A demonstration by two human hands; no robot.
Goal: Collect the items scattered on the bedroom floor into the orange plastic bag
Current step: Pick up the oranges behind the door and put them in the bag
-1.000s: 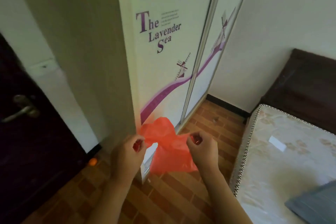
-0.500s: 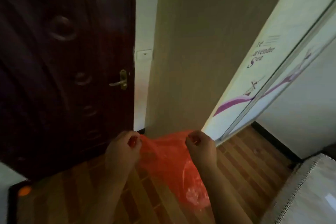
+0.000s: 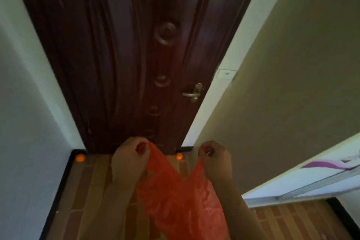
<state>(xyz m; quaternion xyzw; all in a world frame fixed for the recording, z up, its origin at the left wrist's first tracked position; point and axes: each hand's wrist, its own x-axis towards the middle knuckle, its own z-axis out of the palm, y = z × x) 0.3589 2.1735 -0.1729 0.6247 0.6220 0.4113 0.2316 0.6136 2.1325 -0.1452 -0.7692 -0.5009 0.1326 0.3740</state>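
Observation:
The orange plastic bag (image 3: 181,198) hangs in front of me, stretched between both hands. My left hand (image 3: 129,159) grips its left handle and my right hand (image 3: 216,160) grips its right handle, fingers curled round the plastic. Two small orange balls lie on the brick-pattern floor at the foot of the door: one (image 3: 80,158) in the left corner, the other (image 3: 179,156) just beyond the bag, between my hands.
A dark red door (image 3: 126,54) with a brass handle (image 3: 192,93) stands straight ahead. White walls flank it. The side of a wardrobe (image 3: 292,84) rises on the right, its sliding door (image 3: 311,173) low right. Brick-pattern floor (image 3: 91,191) runs underfoot.
My view has swung left from the wardrobe and bed to face the door. Both hands have kept hold of the bag's handles. Two orange balls by the door have come into view.

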